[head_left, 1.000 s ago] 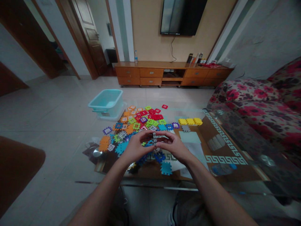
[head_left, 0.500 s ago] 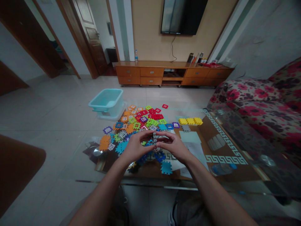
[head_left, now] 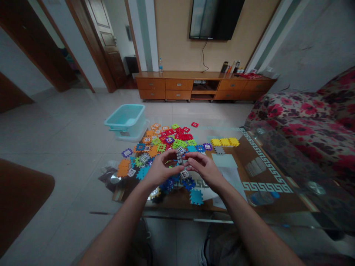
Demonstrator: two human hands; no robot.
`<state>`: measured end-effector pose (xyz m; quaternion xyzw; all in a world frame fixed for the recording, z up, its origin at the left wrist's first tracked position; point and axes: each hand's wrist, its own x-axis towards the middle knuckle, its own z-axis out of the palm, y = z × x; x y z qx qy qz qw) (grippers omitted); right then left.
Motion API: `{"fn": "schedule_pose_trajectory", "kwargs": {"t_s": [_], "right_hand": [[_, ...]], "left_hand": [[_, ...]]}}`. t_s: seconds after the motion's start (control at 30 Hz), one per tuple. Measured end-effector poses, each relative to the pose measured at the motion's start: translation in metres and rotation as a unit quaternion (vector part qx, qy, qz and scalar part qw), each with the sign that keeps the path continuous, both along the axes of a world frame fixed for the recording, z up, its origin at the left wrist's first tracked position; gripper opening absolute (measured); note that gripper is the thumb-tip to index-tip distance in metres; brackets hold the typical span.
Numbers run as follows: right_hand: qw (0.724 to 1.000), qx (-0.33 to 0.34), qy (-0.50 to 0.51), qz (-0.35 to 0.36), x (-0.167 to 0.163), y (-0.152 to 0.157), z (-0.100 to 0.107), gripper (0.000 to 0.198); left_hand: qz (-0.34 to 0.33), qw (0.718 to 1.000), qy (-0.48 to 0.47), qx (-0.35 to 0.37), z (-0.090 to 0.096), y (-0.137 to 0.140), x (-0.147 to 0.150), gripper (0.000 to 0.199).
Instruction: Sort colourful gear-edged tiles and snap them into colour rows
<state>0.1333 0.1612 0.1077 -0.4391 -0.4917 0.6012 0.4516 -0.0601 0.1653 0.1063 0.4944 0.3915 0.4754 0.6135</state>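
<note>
"Pinching smth grey rn: my left hand [head_left: 163, 168] has thumb + fingers closed on a toothed grey piece [head_left: 179, 158]. It's standing on edge, tilted a bit, btwn my 2 hands."

"And the other one?"

"My right hand [head_left: 206, 167] is curled just beside it, thumb + fingers close together, tips pointing at the grey piece. Bit of grey shows by those tips, but it's blurry; can't tell if they're pinching or only touching."

"K. What's right under your fingers?"

"White window piece [head_left: 185, 173], just below the tips. Dark blue piece [head_left: 188, 184] next to that, on my side, then a lt blue piece [head_left: 196, 197] nearer me. All on the glass table [head_left: 213, 221]."

"Either side?"

"Orange pieces [head_left: 123, 168] left of my left fingers. Pale sheets [head_left: 232, 179] just right of my right hand, & a clear bottle [head_left: 262, 198] w/ blue cap further right."

"Past the fingers?"

"Flat grey piece [head_left: 219, 150] ahead-right, yellow pieces [head_left: 225, 142] just behind it. Red pieces [head_left: 180, 133] straight ahead, turquoise bin [head_left: 124, 122] ahead-left. Way beyond my fingertips: wooden TV cabinet [head_left: 179, 85], then the TV [head_left: 216, 18] on the wall above."
</note>
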Motion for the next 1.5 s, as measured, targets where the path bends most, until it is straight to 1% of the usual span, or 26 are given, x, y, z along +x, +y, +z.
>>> {"fn": "schedule_pose_trajectory", "kwargs": {"t_s": [0.07, 0.17, 0.23, 0.3, 0.47, 0.73, 0.9, 1.0, 1.07, 1.2, 1.3, 1.5], "right_hand": [[0.999, 0.019, -0.016, -0.025, 0.0, 0.0, -0.001, 0.037], [0.994, 0.066, -0.065, -0.053, -0.001, 0.0, -0.004, 0.034], [0.991, 0.089, -0.086, -0.058, -0.002, -0.001, -0.006, 0.03], [0.988, 0.102, -0.095, -0.057, -0.005, -0.001, -0.007, 0.028], [0.986, 0.109, -0.108, -0.061, -0.008, -0.003, -0.006, 0.027], [0.982, 0.109, -0.14, -0.061, -0.009, -0.004, -0.005, 0.029], [0.979, 0.11, -0.169, -0.04, -0.008, -0.005, -0.003, 0.03], [0.98, 0.1, -0.17, -0.012, -0.007, -0.006, -0.001, 0.032], [0.981, 0.094, -0.169, -0.007, -0.008, -0.007, 0.0, 0.032], [0.98, 0.094, -0.176, -0.019, -0.009, -0.007, 0.0, 0.033], [0.979, 0.096, -0.18, -0.028, -0.009, -0.007, 0.0, 0.034], [0.977, 0.103, -0.183, -0.031, -0.01, -0.008, 0.001, 0.032]], "left_hand": [[0.018, 0.995, -0.077, -0.058, 0.002, 0.002, 0.001, 0.051], [0.03, 0.976, -0.184, -0.117, 0.006, 0.003, 0.003, 0.047], [0.025, 0.964, -0.225, -0.137, 0.009, 0.003, 0.002, 0.044], [0.014, 0.959, -0.242, -0.148, 0.01, 0.002, 0.001, 0.039], [0.002, 0.959, -0.237, -0.153, 0.009, 0.001, 0.0, 0.032], [0.012, 0.971, -0.183, -0.151, 0.006, 0.001, 0.005, 0.048], [0.002, 0.974, -0.173, -0.149, 0.004, 0.002, 0.004, 0.046], [0.017, 0.972, -0.175, -0.153, 0.002, 0.003, 0.004, 0.047], [0.024, 0.972, -0.173, -0.155, 0.002, 0.002, 0.004, 0.046], [0.017, 0.975, -0.161, -0.15, 0.005, 0.002, 0.005, 0.045], [0.026, 0.976, -0.157, -0.149, 0.007, 0.001, 0.007, 0.046], [0.028, 0.976, -0.157, -0.147, 0.007, 0.001, 0.008, 0.045]]}}
